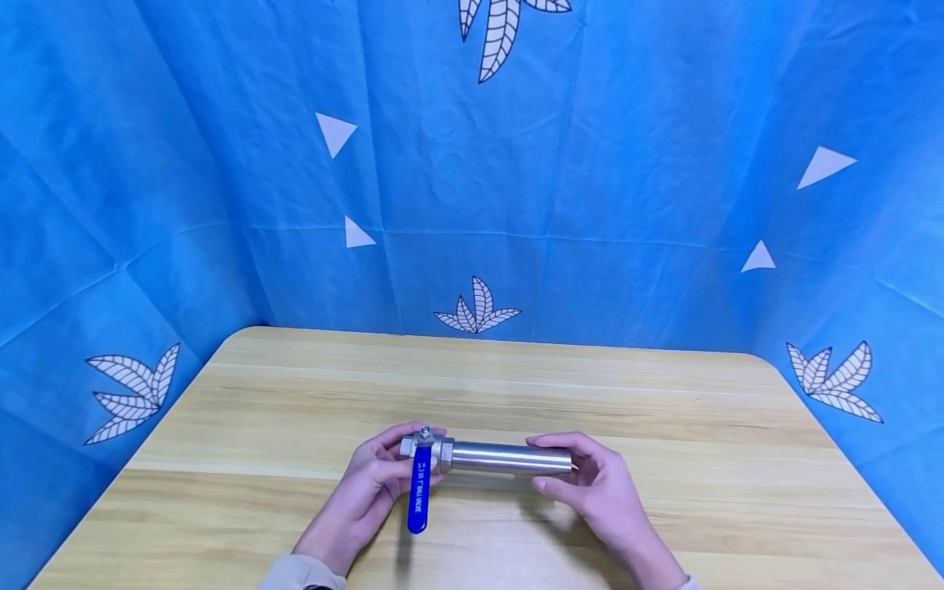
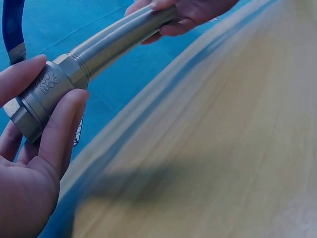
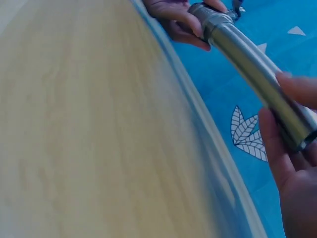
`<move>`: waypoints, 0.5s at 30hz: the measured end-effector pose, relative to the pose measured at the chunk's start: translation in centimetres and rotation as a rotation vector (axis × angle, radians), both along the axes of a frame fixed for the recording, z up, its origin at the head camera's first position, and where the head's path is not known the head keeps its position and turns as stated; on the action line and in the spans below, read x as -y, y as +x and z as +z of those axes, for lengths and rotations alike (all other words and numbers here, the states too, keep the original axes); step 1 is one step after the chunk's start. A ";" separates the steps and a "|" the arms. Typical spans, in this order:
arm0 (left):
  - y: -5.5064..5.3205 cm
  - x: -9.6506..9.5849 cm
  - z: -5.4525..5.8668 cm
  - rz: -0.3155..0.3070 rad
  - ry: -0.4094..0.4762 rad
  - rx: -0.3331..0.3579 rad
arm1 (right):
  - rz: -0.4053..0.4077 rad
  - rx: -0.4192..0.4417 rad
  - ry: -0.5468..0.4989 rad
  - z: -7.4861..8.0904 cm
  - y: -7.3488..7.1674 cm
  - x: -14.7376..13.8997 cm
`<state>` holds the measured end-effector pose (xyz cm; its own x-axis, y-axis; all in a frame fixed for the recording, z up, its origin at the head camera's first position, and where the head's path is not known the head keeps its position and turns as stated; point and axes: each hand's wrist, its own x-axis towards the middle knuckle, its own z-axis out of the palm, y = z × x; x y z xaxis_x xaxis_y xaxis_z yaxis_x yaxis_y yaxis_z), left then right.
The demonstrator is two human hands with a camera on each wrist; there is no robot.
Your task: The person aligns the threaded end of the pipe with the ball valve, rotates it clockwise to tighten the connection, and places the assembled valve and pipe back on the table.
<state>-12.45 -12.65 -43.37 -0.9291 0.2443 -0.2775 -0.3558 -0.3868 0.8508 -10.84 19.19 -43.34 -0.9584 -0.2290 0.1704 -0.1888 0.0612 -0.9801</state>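
A metal ball valve with a blue lever handle is joined to a straight steel pipe. My left hand grips the valve body, thumb on one side and fingers on the other. At the pipe's free end, my right hand holds the tube between thumb and fingers. The joined piece lies level across the head view, valve at left, with the lever pointing toward me. In the right wrist view the open end of the pipe shows between the fingers.
Below the hands spreads a light wood-grain table with rounded far corners. A blue curtain with white leaf and triangle prints surrounds its back and sides. Shadows of the hands and valve fall on the tabletop.
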 end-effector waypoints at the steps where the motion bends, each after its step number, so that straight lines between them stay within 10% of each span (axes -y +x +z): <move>1: 0.0 0.0 0.0 -0.004 0.010 -0.005 | 0.008 0.008 -0.023 0.0 0.0 -0.1; 15: -0.1 0.2 0.0 -0.010 0.013 -0.004 | -0.072 0.086 -0.024 0.0 0.1 0.1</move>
